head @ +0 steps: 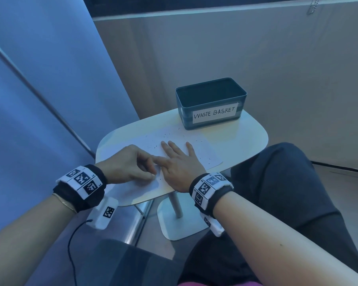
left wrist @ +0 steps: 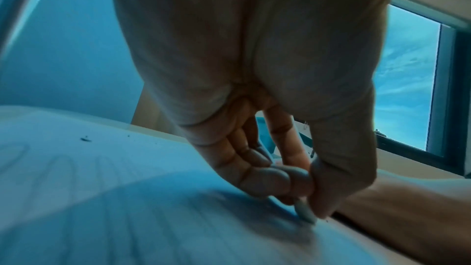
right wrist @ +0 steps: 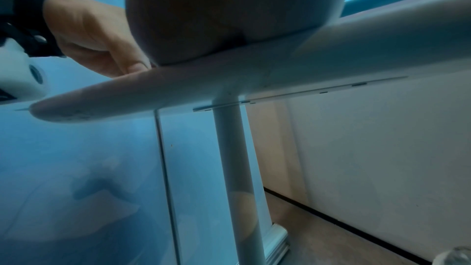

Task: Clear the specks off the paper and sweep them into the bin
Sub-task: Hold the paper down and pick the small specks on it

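Note:
A white paper (head: 196, 145) lies on the small white table (head: 242, 137), with several dark specks (head: 165, 135) scattered over it. The teal bin (head: 186, 118), labelled WASTE BASKET, stands just beyond the paper's far edge. My right hand (head: 178, 153) lies flat on the middle of the paper, fingers straight and spread. My left hand (head: 153, 174) sits beside it at the near edge, fingers curled. In the left wrist view its thumb and forefinger (left wrist: 308, 205) pinch together on the paper (left wrist: 102, 188). One speck (left wrist: 85, 139) shows farther off.
The table stands on one thin post with a flat foot (head: 178, 221). My dark-trousered knee (head: 287, 182) is close against the table's right side. A glass panel with a metal rail (head: 50, 104) runs along the left, and a pale wall stands behind the bin.

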